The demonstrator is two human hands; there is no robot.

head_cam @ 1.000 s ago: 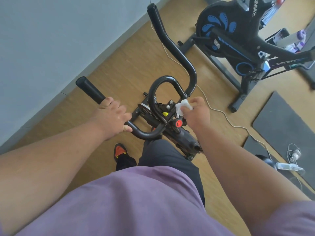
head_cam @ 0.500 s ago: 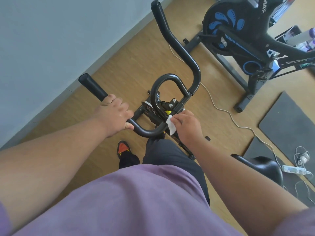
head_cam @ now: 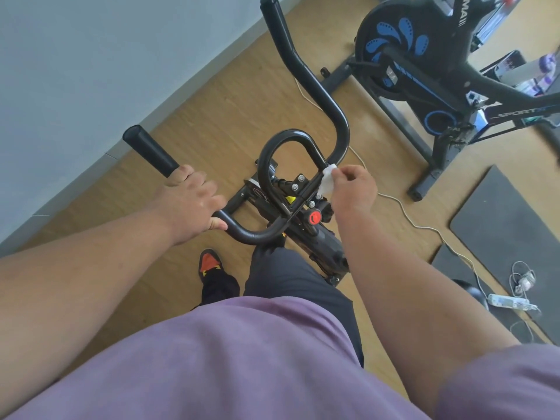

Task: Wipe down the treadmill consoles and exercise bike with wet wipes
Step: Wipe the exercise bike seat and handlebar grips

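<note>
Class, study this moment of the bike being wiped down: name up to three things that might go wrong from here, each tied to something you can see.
1. The right hand only pinches the small wet wipe against the handlebar; it might slip and drop.
2. The wipe sits close to exposed bolts and the red knob, so it could snag or tear.
3. A white cable trails across the floor beside the bike, a possible trip hazard.
</note>
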